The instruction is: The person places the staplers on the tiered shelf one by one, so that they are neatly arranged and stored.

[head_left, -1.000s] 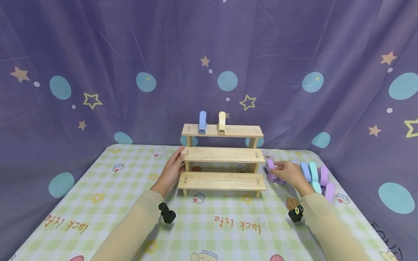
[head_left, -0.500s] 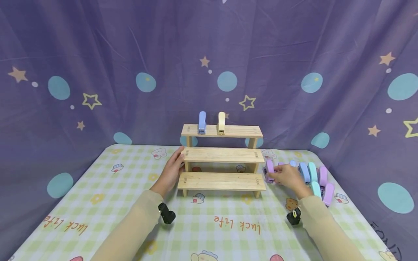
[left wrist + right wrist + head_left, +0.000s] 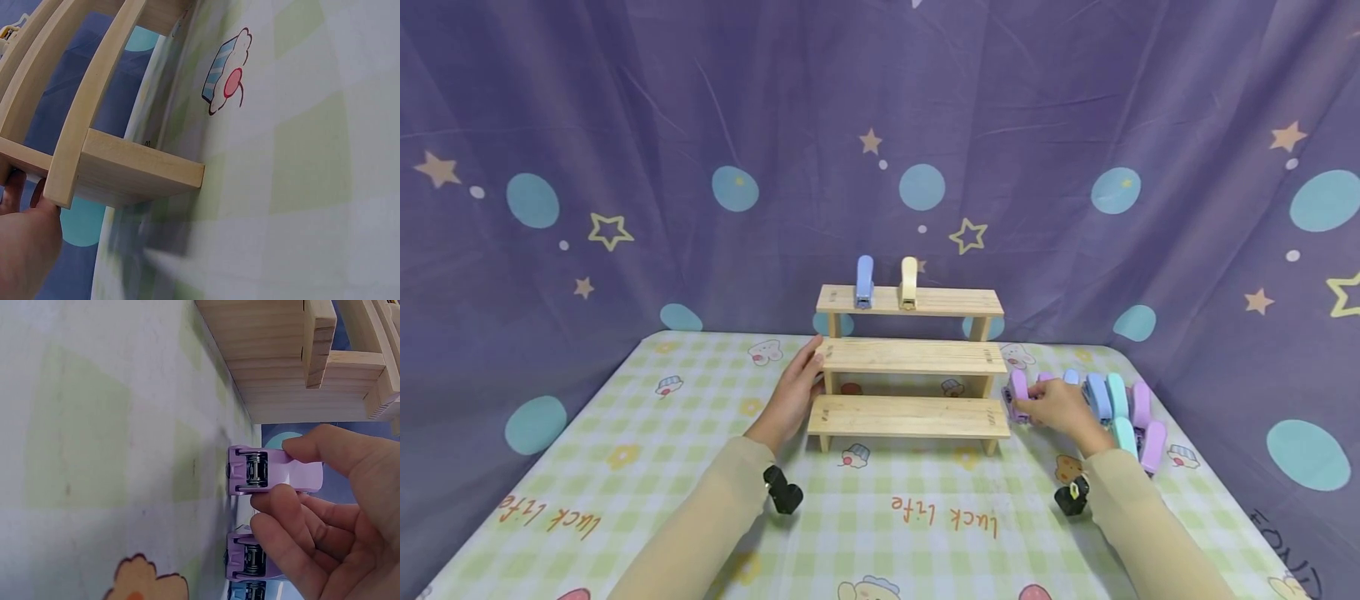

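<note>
A three-tier wooden display shelf [image 3: 913,356] stands mid-table. My left hand [image 3: 792,396] grips its left side; in the left wrist view the fingers reach in by the ends of the boards. On the top tier sit a blue stapler [image 3: 865,279] and a cream-yellow stapler [image 3: 908,282], side by side. Right of the shelf, my right hand [image 3: 1063,408] pinches a purple stapler [image 3: 281,472] between thumb and fingers. That stapler is upright, its base close to the tablecloth in the right wrist view. A second purple stapler [image 3: 240,556] stands just beside it, partly behind my fingers.
More staplers crowd the table's right side: blue [image 3: 1098,396], mint [image 3: 1117,394] and purple [image 3: 1153,446] ones, in rows. A checked tablecloth [image 3: 880,533] covers the table. Behind hangs a purple curtain [image 3: 820,125] with stars and dots.
My right hand has shifted slightly right and down and holds the purple stapler, which now stands a little more upright. The left hand and the shelf have stayed put.
</note>
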Demonstrator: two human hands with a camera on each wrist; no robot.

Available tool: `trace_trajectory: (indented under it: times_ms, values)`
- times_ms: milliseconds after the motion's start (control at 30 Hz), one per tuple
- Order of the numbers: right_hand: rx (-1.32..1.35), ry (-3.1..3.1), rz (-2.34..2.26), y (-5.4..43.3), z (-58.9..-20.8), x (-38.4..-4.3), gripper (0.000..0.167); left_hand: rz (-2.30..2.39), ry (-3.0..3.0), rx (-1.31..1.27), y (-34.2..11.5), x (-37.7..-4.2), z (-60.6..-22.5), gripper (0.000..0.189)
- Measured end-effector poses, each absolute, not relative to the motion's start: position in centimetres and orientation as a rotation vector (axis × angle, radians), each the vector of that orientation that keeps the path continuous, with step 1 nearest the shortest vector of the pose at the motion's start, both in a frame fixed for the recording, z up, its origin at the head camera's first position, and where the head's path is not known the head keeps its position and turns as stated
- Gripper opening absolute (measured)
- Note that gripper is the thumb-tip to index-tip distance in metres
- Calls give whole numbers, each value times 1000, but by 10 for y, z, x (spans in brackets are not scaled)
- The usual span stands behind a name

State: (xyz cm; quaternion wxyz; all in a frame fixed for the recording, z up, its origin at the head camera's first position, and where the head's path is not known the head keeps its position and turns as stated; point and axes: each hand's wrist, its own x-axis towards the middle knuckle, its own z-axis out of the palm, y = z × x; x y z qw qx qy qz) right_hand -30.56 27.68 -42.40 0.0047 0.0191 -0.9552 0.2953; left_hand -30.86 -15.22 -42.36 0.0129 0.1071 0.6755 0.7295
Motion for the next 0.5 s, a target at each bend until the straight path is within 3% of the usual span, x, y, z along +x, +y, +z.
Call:
trace_trajectory:
  times_ms: [267,500]
  values:
    - [85,-2976,911,278,-424,-304,32,2268,2088,318,-153,-310,-424,54]
    - [104,-2972,906,278,-412,-299,47,2265,2045,292,-151,-301,-410,53]
